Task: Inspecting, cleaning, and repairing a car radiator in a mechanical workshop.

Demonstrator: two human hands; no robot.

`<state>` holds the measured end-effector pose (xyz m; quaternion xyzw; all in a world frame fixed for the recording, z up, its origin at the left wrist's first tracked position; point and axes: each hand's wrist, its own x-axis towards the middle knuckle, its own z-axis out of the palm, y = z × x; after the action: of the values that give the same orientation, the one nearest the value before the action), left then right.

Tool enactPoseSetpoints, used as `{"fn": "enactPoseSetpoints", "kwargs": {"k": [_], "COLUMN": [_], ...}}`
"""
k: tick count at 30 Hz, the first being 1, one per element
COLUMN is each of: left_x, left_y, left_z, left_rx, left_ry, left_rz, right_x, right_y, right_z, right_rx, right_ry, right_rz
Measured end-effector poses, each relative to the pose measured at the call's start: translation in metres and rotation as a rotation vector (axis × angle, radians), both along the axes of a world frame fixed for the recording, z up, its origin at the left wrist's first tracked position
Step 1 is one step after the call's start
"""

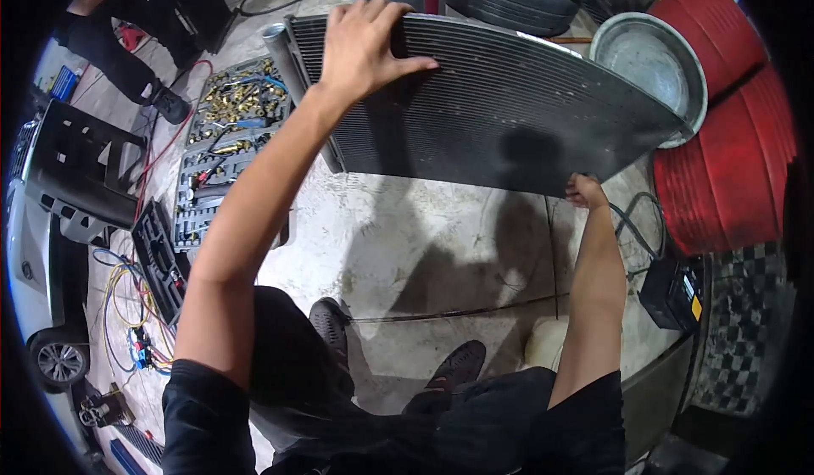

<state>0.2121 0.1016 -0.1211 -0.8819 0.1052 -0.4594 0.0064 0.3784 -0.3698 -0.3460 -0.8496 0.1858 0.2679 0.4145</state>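
Note:
A thin, dark, finned car condenser (492, 102) stands tilted in front of me, with a grey metal tube along its left end. My left hand (366, 47) holds its upper edge near that tube, fingers hooked over the back and thumb stretched across the fins. At the lower edge, toward the right end, my right hand (585, 190) is closed on the condenser; the fingertips there are partly hidden. To the right, a round metal basin (623, 47) lies partly behind the condenser's far end.
Left of me lie an opened case of brass fittings (242, 102), coloured hoses (127, 305) and a car front (34, 246). On the right are red drum-like objects (704, 170) and a black battery (670, 293). A tyre (500, 4) lies beyond; another person's legs (119, 51) show far left.

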Motion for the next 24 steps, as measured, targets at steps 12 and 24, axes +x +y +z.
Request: {"fn": "enactPoseSetpoints", "kwargs": {"k": [12, 24], "left_x": [-0.013, -0.007], "left_y": [-0.009, -0.012], "left_z": [0.008, 0.005], "left_rx": [0.032, -0.004], "left_ry": [0.115, 0.06], "left_rz": [0.044, -0.068], "right_x": [-0.101, -0.155], "right_y": [0.179, 0.268], "right_z": [0.11, 0.169], "right_rx": [-0.017, -0.546], "right_ry": [-1.005, -1.469], "right_rz": [0.989, 0.982]}}
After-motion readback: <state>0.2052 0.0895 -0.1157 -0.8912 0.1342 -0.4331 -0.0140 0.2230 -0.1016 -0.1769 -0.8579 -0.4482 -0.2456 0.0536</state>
